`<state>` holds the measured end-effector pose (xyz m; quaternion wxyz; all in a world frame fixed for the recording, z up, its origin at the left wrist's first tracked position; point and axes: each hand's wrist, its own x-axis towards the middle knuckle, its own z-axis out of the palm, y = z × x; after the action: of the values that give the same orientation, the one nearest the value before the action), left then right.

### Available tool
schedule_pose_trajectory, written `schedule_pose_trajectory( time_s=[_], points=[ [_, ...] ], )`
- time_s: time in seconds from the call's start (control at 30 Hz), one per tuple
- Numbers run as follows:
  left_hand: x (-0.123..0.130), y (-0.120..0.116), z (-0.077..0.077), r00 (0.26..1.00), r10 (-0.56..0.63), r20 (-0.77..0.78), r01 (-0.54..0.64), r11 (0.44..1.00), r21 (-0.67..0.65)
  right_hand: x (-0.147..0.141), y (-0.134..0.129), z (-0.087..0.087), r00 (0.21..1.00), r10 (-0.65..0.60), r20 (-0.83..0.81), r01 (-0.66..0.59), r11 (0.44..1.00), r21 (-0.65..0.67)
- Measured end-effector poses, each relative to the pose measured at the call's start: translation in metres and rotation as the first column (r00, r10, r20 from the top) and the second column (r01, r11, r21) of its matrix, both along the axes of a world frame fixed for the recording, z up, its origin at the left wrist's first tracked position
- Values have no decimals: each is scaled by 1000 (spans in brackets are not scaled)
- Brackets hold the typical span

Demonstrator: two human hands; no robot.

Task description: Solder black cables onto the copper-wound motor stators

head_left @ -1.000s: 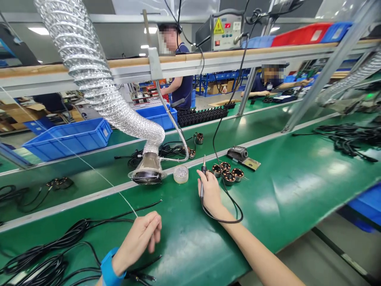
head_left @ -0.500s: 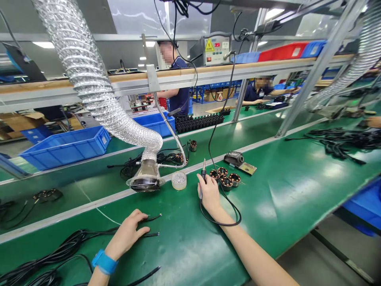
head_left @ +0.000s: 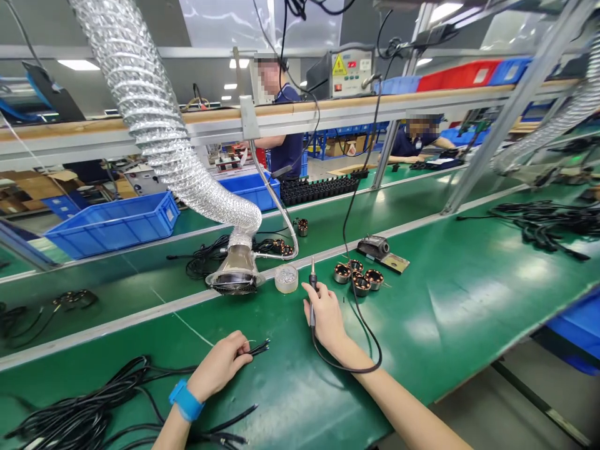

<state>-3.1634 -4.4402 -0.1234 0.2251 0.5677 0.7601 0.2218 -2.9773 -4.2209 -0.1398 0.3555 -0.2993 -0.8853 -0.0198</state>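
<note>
My left hand [head_left: 224, 364], with a blue band at the wrist, is closed on black cables [head_left: 260, 348] just behind their stripped ends. A thin pale strand [head_left: 191, 328] runs across the bench to this hand; whether the fingers grip it is hidden. In my right hand [head_left: 325, 317] a soldering iron [head_left: 312, 281] stands nearly upright, its tip pointing up and away. The iron's black cord loops under my forearm. Several copper-wound stator coils [head_left: 360, 285] sit to the right of this hand. A round clear tub [head_left: 286, 279] with silvery contents lies ahead of it.
A fume hood [head_left: 235, 270] on a silver duct [head_left: 162, 134] hangs ahead. Coiled black cables [head_left: 70, 400] lie at lower left. Behind the coils is a metal stand [head_left: 382, 252]. A shelf beam [head_left: 323, 116] crosses above; two people work beyond.
My left hand has moved right and closed on the cable ends, bringing them together. My right hand has shifted slightly left with the soldering iron, away from the coils.
</note>
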Motion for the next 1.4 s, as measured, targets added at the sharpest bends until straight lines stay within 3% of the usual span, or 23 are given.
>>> schedule_pose_trajectory(
  time_s=[0.1, 0.23, 0.3, 0.4, 0.63, 0.87, 1.13, 1.3, 1.4],
  points=[
    [10, 0, 5, 995, -63, 80, 67, 997, -40, 0, -40, 11, 993, 121, -7, -121, 982, -143],
    [15, 0, 12, 980, -71, 186, 79, 996, -34, 6, -76, 22, 932, 316, -175, -360, 847, -392],
    [17, 4, 14, 977, 9, 214, -15, 1000, 24, 9, -79, 21, 903, 326, -281, -422, 798, -430],
    [25, 16, 14, 940, 129, 316, -146, 989, 32, 9, -70, 12, 872, 277, -404, -453, 768, -453],
    [58, 49, 7, 862, 155, 483, -174, 985, -5, 11, -61, -1, 840, 213, -500, -508, 632, -584],
    [53, 45, 3, 788, 226, 573, -290, 957, 21, 26, -78, -5, 844, 182, -505, -500, 607, -618],
    [39, 32, 14, 764, 236, 600, -292, 956, -4, 24, -76, -1, 810, 380, -447, -575, 667, -474],
    [38, 30, 16, 729, 193, 657, -275, 961, 23, 17, -59, 7, 744, 541, -392, -667, 574, -475],
    [39, 37, 10, 617, 230, 753, -345, 939, -4, 10, -56, 3, 715, 569, -406, -698, 545, -465]
  ],
)
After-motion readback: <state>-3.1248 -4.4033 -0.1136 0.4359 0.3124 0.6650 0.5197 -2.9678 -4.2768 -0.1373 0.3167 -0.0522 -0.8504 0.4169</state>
